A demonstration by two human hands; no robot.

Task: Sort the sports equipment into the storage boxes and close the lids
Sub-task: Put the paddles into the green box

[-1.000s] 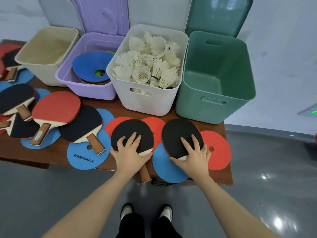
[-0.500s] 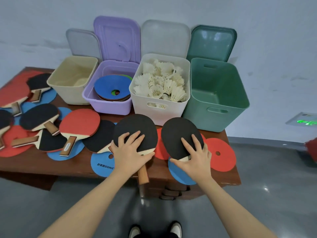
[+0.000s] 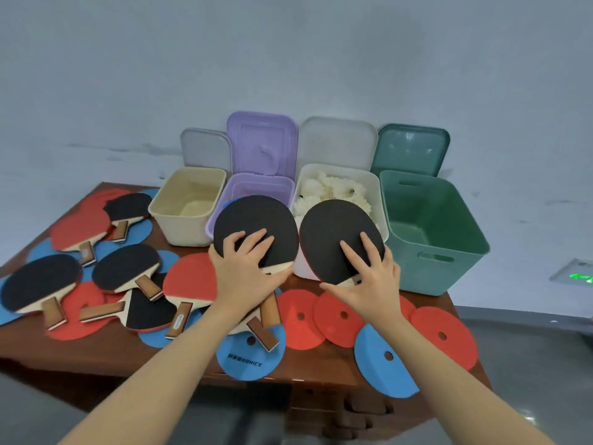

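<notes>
Left hand [image 3: 245,268]: a black-faced paddle [image 3: 256,231] is gripped at the base of its blade, fingers spread over the black rubber, thumb curled at the neck; the paddle is held up off the table, in front of the purple box.
Right hand [image 3: 369,277]: a second black paddle [image 3: 337,239] is gripped the same way, fingers on the face, thumb under the neck; it is held raised in front of the white box.
Table [image 3: 96,354]: brown wood; it is covered on the left with more paddles [image 3: 125,271], black and red faces mixed, lying over flat discs.
Discs: red discs [image 3: 301,319] and blue discs [image 3: 382,361] are laid flat near the front edge, below the hands; one blue disc [image 3: 247,361] bears printed lettering.
Beige box [image 3: 189,203]: at the left of the row, open; nothing is seen inside.
Purple box [image 3: 260,187]: open, partly hidden by the left paddle; a blue edge is seen at its rim.
White box [image 3: 337,187]: open, filled with white shuttlecocks [image 3: 324,191].
Green box [image 3: 433,232]: at the right end of the row, open; nothing is seen inside.
Lids [image 3: 337,142]: four are stood upright behind the boxes, against the wall.
</notes>
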